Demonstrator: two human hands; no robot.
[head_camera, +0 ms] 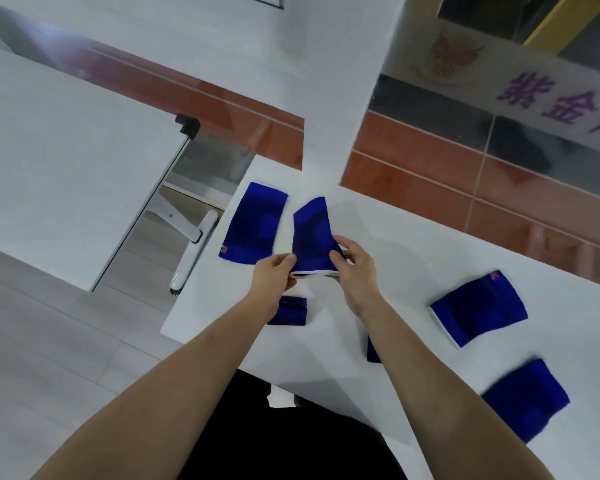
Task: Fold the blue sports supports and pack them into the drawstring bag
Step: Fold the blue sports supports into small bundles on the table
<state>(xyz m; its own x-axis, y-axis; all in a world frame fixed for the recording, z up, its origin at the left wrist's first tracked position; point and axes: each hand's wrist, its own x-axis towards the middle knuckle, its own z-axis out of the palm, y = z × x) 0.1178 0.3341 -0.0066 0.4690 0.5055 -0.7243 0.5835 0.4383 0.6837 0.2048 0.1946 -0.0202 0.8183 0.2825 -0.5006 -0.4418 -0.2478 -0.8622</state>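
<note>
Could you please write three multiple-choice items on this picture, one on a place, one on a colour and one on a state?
1. Where does the flat support with the orange tag at its near left corner lie?
A. left of the held one
B. on the floor
C. under the right forearm

2. What colour is the table top?
A. red
B. white
C. black

3. How is the lifted support held?
A. by the left hand alone
B. by both hands at its near edge
C. by neither hand

Answers: 1 A, the flat support lies on the table just left of the held support. 2 B, the table is white. 3 B, the left hand and the right hand each pinch its white-edged near end.
</note>
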